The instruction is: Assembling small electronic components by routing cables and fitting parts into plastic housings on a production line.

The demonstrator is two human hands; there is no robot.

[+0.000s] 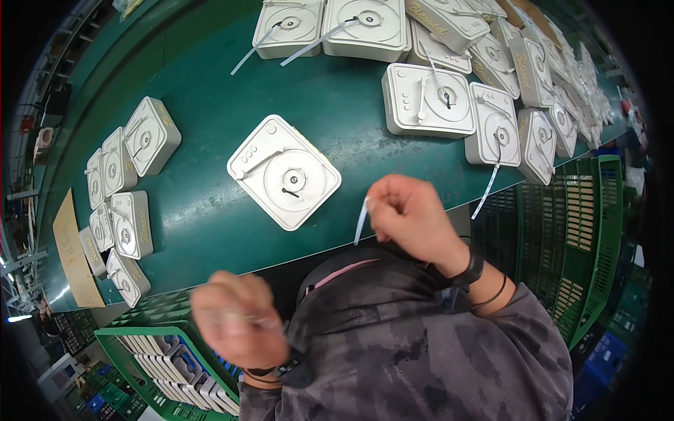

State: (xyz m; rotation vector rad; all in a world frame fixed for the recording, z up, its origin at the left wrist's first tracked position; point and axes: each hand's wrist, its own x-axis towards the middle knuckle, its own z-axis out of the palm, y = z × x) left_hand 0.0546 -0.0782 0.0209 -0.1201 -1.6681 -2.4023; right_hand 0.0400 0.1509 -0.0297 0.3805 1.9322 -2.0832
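**A:** What is the right hand (pixel 411 217) doing?

**B:** It is pinching a thin white strip (pixel 361 222) between thumb and fingertips, just off the near edge of the green surface (pixel 203 210). The strip is hanging down at about 7 o'clock from the knuckles; its upper end is hidden inside the grip.

**A:** And the left hand (pixel 239 319)?

**B:** It is smeared by motion blur. The fingers are curling inward, but I cannot tell whether they are gripping anything.

**A:** What is lying closest?

**B:** A white square device (pixel 284 172) with a round disc on top is sitting alone on the surface, at 10 o'clock from the right hand and apart from it. More white devices (pixel 428 102) are crowding toward 1 o'clock, some cut off by the rim. A green crate (pixel 151 337) at 7 o'clock is partly hidden behind the left hand.
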